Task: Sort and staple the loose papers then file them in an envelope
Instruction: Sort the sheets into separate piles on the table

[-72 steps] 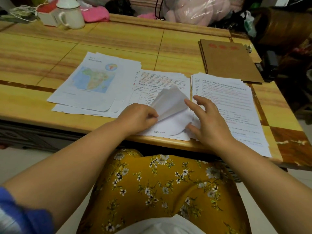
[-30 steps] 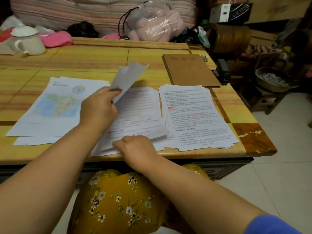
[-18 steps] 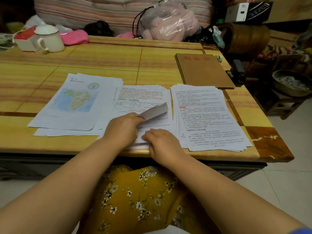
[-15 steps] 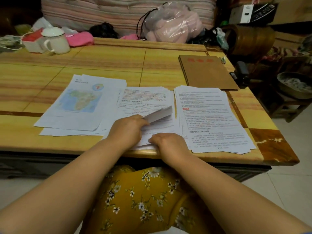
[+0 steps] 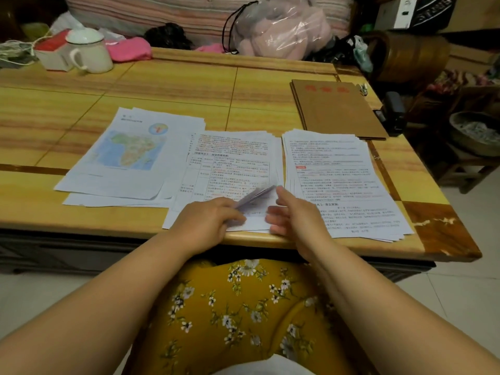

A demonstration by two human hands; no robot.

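1. Head view, as I read it from my remote station: the left hand (image 5: pixel 208 220) rests on the near edge of the middle paper pile (image 5: pixel 232 163), fingers curled, pinching a lifted sheet (image 5: pixel 255 197) that is blurred and stands edge-on above the pile.
2. The right hand (image 5: pixel 293 215) hovers just beside that sheet with fingers spread and only loosely bent; it grips nothing, and I cannot tell for certain whether its fingertips touch the paper beneath.
3. I count three paper piles on the table (image 5: pixel 173 85): a left pile (image 5: pixel 130 155) topped by a coloured map page, the middle pile with a printed table in red and black, and a right pile (image 5: pixel 338 180) of dense text. The left and middle piles overlap slightly; the middle and right lie just beside each other.
4. One brown envelope (image 5: pixel 335 109), red characters at its top, lies flat behind the right pile at the far right of the table.
5. One dark stapler (image 5: pixel 392 112) sits just beside the envelope's right edge, at the table's rim.
6. One white lidded mug (image 5: pixel 90 51) stands at the far left corner, well apart from the papers.
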